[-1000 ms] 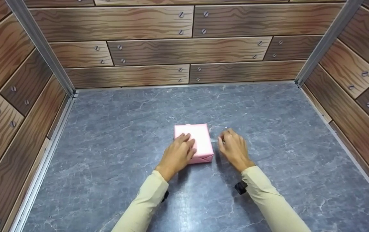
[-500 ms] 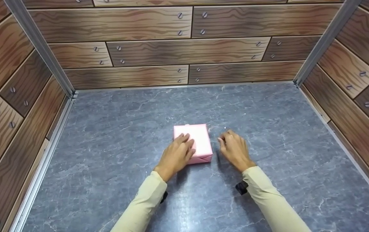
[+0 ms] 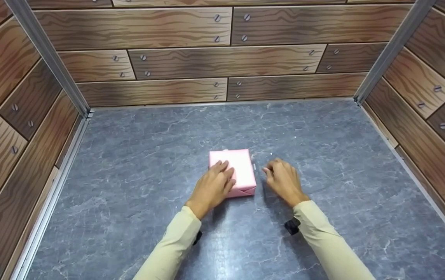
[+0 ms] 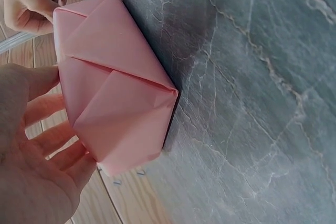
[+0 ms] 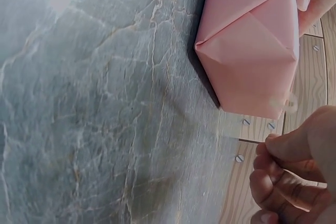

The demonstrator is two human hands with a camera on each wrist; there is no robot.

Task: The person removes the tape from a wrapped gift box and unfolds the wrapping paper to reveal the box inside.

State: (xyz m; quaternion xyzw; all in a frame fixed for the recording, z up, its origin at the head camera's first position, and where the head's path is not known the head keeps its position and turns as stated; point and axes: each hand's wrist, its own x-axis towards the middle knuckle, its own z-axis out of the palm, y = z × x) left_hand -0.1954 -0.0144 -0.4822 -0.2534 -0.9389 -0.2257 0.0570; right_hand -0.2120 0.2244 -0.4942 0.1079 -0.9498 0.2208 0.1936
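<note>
A box wrapped in pink paper point(image 3: 241, 167) lies on the grey marbled surface, its folded end facing the person. My left hand point(image 3: 211, 186) rests on its top with the fingers fairly straight; the left wrist view shows those fingers along the upper edge of the pink box point(image 4: 121, 77). Just right of the box, my right hand point(image 3: 283, 179) has thumb and index fingertips pressed together. A faint clear strip, like tape point(image 3: 254, 167), glints between the box and this hand, which seems to pinch its end. In the right wrist view the right hand point(image 5: 299, 171) hovers beside the pink box point(image 5: 247, 61).
Wood-patterned panels point(image 3: 179, 62) wall the back and both sides, with metal rails point(image 3: 57, 66) at the corners. Tiny white specks point(image 3: 271, 154) lie beyond the right hand. A small clear curl point(image 5: 289, 103) sticks out from the box's top edge.
The left hand and box hold their place. The right hand has barely shifted, slightly toward the person. The glint of the clear strip shows again beside the box after fading half a second ago.
</note>
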